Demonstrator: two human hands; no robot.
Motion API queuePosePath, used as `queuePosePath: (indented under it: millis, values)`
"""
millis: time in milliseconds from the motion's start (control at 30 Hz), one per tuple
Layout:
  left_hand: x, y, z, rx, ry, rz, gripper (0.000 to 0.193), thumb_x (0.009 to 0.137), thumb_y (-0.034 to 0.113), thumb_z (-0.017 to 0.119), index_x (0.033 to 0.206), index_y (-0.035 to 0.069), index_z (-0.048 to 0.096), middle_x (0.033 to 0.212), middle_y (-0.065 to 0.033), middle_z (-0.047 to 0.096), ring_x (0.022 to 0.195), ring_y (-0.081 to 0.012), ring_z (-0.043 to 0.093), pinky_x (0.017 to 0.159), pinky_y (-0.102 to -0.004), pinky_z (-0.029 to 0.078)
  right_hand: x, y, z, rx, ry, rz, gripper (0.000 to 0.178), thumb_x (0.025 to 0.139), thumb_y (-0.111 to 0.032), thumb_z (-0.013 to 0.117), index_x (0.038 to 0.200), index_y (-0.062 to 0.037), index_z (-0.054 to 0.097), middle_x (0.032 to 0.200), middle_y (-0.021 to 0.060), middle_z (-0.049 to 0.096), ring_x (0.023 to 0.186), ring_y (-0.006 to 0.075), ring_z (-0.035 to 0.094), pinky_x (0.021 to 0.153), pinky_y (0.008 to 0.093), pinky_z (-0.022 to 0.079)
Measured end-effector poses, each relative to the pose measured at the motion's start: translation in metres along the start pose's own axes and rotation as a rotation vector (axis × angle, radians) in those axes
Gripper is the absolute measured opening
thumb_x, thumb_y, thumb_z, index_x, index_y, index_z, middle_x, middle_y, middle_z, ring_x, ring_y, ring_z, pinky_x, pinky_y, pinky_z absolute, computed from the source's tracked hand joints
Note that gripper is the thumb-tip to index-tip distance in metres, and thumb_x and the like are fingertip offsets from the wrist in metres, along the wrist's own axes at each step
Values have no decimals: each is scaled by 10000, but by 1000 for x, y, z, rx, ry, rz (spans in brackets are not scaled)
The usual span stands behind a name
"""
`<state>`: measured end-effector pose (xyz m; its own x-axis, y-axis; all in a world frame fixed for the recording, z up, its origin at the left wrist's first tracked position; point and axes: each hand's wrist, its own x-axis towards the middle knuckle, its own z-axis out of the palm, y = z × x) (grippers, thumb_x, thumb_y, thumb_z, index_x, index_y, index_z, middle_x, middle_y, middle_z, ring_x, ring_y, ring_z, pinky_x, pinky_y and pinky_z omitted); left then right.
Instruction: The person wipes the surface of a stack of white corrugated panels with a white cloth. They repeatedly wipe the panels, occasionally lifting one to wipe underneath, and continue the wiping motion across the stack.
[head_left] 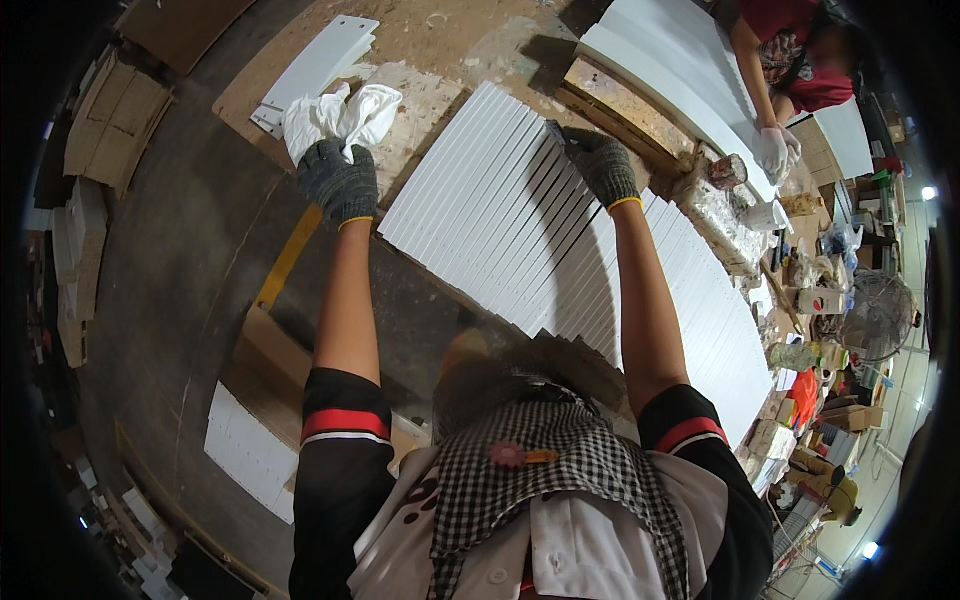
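My left hand [340,182], in a grey knit glove with a yellow cuff, is closed on a crumpled white cloth [372,112] at the worktable's left end. A long row of white slats [480,200] stands packed side by side across the middle, running down to the right. My right hand [602,168], gloved the same way, is at the far ends of the slats, its fingers curled at the end of one white slat [548,165]. Darker gaps show between the slats below it. Part of its fingertips is hidden.
Several white boards [325,60] lie stacked beyond the cloth. A wooden block [625,105] and a paint-stained can [727,172] are right of my right hand. Across the table, a co-worker's gloved hand [776,155] rests by long white panels [670,50]. A fan [875,315] stands far right.
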<state>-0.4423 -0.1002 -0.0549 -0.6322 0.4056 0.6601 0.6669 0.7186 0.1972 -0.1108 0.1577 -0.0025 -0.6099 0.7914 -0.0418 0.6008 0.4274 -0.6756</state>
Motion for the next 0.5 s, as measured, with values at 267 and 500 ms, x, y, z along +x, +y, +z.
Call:
queuePosePath:
  millis: [267,500]
  values:
    - [-3,-3,2,12,6,2,337,816,370,795,1016,107,726,1042,-154,705,1029,-391,665,911,-556,543,9,5,-2,-24,-19,13,357,1017,-232,705,1352,-163,807,1175,161,835,1026,292,795,974,399,586]
    - [-3,-3,3,12,23,16,325,803,363,801,997,112,733,1040,-145,714,1025,-386,671,916,-550,546,8,8,-2,-24,5,-18,376,998,-254,727,1351,-149,804,1186,161,834,1021,293,797,973,392,584]
